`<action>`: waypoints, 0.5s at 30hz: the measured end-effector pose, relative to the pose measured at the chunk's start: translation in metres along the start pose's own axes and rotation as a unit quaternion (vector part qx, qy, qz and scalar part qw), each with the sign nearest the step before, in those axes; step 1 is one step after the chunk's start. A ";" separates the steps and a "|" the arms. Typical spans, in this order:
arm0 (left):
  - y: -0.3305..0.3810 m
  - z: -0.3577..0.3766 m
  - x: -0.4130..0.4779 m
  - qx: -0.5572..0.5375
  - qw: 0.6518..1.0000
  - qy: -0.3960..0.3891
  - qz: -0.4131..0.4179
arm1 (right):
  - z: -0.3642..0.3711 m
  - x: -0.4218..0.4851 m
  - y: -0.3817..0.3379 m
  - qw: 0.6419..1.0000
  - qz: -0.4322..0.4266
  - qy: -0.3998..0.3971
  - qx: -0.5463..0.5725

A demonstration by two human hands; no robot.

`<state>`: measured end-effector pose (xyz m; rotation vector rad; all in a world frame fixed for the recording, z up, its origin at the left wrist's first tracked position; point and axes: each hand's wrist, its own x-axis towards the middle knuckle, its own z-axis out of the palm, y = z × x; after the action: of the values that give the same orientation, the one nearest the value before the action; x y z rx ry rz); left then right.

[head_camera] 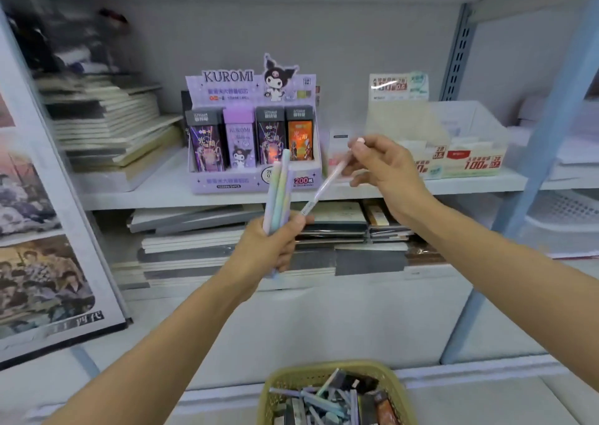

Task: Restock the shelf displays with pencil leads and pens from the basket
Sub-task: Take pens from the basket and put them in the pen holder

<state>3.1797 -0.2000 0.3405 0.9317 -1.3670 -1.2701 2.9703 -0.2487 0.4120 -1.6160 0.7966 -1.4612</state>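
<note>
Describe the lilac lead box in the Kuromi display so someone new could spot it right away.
Find the purple Kuromi display on the middle shelf, left of the hands. Four lead boxes stand upright along its front row; the lilac box is second from the left. It alone is pale purple with a cartoon character, while its neighbours are dark or orange.

The purple display box [254, 178] reads "KUROMI" on its header card and "200" on its front lip. The lilac lead case [239, 141] inside also says "KUROMI". The cream display box [466, 162] to the right shows "100", "2B" and "0.5" in red. Other print is too blurred to read.
</note>
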 end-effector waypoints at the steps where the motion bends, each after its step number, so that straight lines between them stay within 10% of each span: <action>1: 0.011 -0.002 0.006 0.016 0.999 0.030 0.035 | -0.002 0.011 -0.011 0.999 -0.017 0.006 -0.027; 9: 0.037 -0.016 0.049 0.242 0.944 0.181 0.135 | -0.013 0.058 -0.031 0.966 0.018 0.010 -0.257; 15: 0.038 -0.023 0.077 0.278 0.924 0.228 0.127 | -0.011 0.063 -0.024 0.986 0.050 0.009 -0.157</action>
<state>3.1909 -0.2733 0.3889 1.2873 -1.4276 -0.4184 2.9664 -0.2932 0.4644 -1.7654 1.1485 -1.3288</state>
